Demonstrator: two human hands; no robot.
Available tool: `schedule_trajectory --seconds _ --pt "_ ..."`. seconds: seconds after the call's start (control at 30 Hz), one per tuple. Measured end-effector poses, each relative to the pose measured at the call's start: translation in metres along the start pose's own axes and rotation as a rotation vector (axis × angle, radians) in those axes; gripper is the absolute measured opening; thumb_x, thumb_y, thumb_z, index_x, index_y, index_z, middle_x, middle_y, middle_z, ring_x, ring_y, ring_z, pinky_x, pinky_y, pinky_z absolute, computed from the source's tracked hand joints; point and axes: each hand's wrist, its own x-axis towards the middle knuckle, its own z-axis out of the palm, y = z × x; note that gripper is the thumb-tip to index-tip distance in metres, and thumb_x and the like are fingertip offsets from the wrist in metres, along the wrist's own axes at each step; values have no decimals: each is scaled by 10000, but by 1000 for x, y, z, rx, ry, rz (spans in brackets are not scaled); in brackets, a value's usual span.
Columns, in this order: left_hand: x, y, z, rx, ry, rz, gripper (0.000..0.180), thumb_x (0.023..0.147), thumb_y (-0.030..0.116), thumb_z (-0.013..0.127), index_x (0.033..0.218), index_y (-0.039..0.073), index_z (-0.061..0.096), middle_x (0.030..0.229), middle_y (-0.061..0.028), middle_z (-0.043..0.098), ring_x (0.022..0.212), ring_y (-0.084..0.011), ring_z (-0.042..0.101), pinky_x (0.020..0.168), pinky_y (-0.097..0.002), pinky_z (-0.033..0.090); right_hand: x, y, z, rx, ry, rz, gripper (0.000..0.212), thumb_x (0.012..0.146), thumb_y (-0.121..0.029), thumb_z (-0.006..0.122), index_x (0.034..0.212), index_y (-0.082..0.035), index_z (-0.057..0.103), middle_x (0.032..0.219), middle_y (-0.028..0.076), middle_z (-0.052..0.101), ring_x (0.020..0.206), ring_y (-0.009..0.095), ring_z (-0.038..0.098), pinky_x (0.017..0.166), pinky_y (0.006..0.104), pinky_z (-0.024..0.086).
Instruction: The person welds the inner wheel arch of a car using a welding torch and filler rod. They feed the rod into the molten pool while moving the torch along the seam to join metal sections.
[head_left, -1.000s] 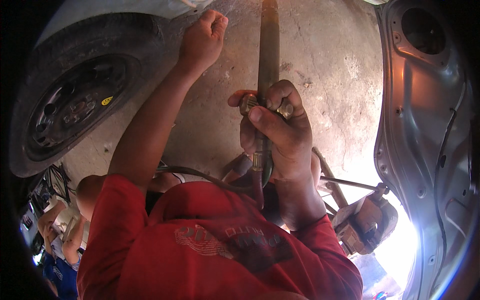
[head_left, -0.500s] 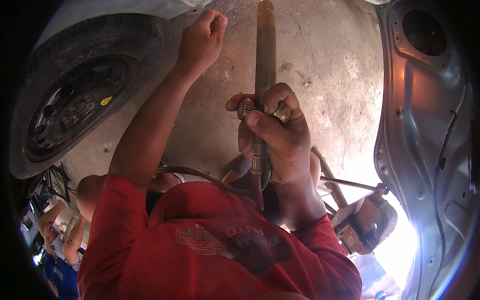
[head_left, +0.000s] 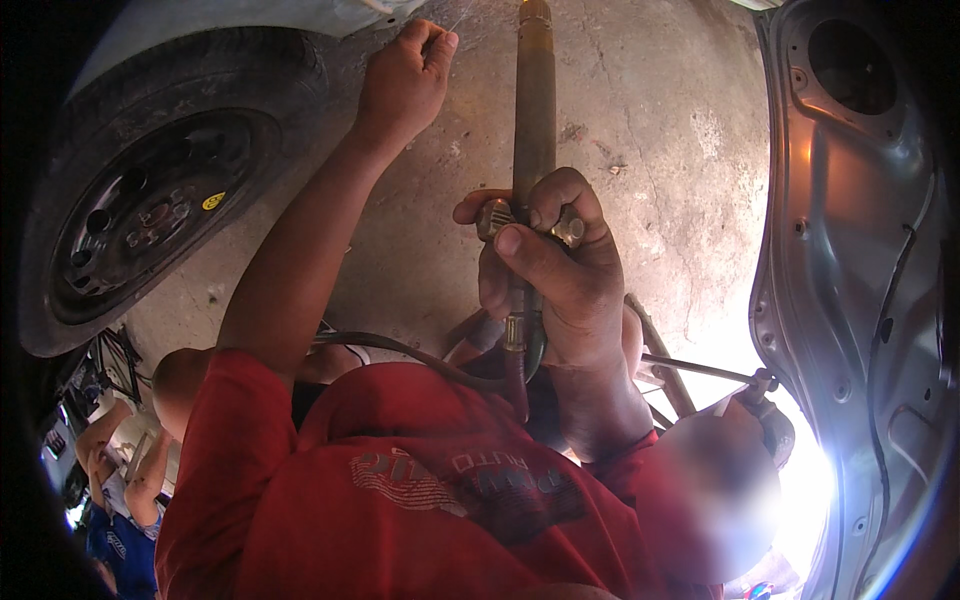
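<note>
My right hand [head_left: 580, 270] is closed round a gas torch [head_left: 535, 110]. Its long tubular handle points away from me, its tip cut off by the top edge. A ridged brass valve knob [head_left: 495, 218] and a second knob [head_left: 568, 232] stick out between my fingers. Below my grip, a reddish hose [head_left: 516, 375] and a green hose [head_left: 536, 345] leave the torch toward my body. My left hand [head_left: 405, 85] is raised farther off to the left, finger and thumb pinched on a thin wire [head_left: 459, 22]. The wire's far end cannot be made out.
A black wheel [head_left: 150, 210] stands at the left, under pale car bodywork [head_left: 180, 35]. A bare metal car panel [head_left: 850, 290] rises along the right side. Concrete floor [head_left: 660, 150] lies below. At lower left, another person in blue [head_left: 120, 550] is near. A blurred patch covers the lower right.
Both hands keep nearly the same place and hold; the torch has shifted very slightly to the right. A blurred patch now covers part of the lower right.
</note>
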Motion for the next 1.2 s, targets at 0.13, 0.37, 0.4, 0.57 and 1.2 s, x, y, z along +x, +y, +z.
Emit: schedule_trajectory --seconds 0.13,0.37,0.4,0.57,1.2 --pt "0 6 -1 4 -10 -46 293 1054 336 583 1035 52 655 826 -156 731 794 -342 741 706 -433 573 0 -1 1 -1 10 7 221 969 44 616 982 -107 455 1103 222 696 627 136 694 517 236 561" --pt "-2 13 -4 -22 -3 -51 253 1047 293 599 1010 48 647 828 -159 727 792 -360 731 709 -439 566 -1 -2 1 15 32 29 237 965 64 604 982 -109 443 1119 226 697 620 161 697 495 253 546" --pt "-1 13 -4 -21 -9 -48 249 1045 288 602 1006 46 645 829 -161 726 793 -363 728 709 -439 564 -1 -2 1 24 39 35 238 965 66 602 984 -109 441 1122 226 697 619 163 696 494 255 545" --pt "-1 12 -2 -51 -1 -44 253 1043 283 601 993 38 638 828 -172 717 806 -375 722 710 -442 560 0 -2 -1 20 24 19 242 965 68 600 995 -110 439 1126 227 697 619 164 695 498 254 543" --pt "2 12 -1 -76 65 12 225 1039 262 604 988 44 621 793 -186 696 790 -410 706 699 -475 540 0 2 1 34 -1 -17 223 979 28 626 1014 -112 457 1123 239 685 640 152 690 533 241 556"
